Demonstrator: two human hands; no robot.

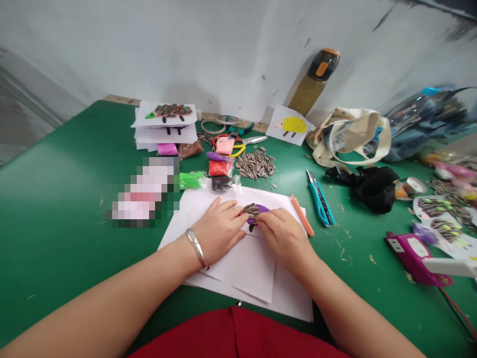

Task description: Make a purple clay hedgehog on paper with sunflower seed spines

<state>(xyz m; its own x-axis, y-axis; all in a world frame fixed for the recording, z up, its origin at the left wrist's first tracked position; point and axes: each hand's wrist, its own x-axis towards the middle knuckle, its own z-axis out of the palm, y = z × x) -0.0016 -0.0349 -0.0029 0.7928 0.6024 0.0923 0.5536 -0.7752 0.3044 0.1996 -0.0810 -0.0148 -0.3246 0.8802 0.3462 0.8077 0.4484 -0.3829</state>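
A small animal figure of purple clay (264,209) lies on white paper (257,268) in front of me. Striped sunflower seeds (251,211) cover its left part, and a dark clay foot (252,227) shows below. My left hand (219,231) rests flat on the paper with fingers spread, fingertips touching the figure's left side. Over the right side of the figure, my right hand (285,236) has thumb and fingers pinched together; whatever is between them is hidden. A silver bangle (196,248) circles my left wrist.
Behind the paper are a sunflower seed pile (256,163), bagged clay (219,168) and scissors (255,140). An orange stick (302,215) and a blue utility knife (320,199) lie right. Finished seed figures (171,112) stand back left. A purple device (417,258) sits far right.
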